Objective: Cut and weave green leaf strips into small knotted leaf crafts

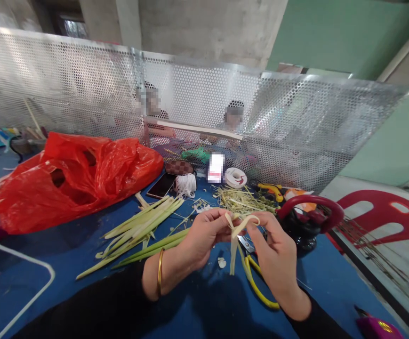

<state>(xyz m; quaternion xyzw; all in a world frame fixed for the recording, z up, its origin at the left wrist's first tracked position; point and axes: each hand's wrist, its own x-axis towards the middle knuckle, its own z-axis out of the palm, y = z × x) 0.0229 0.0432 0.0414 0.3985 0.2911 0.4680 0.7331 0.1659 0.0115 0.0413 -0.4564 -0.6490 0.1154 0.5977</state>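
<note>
Two bare hands hold a pale strip (234, 240) above a blue table (197, 315). The left hand (202, 238) has thumb and fingers pinched together on one side of its fold; the right hand (276, 254) has its fingers closed on a curled loop at the other. An uneven pull could split the strip lengthwise, and a loosened pinch might let the loop spring open. Scissors (262, 297) with slim yellow handles lie below, where the dangling tail could snag. The strip looks flat, matte and ribbon-like. Leftward lie long, tapering green leaves (144, 221); beyond, wispy shreds (243, 200) heap near a round white spool (230, 175). Far left, a red bag (84, 174) looks thin and crinkled.
</note>
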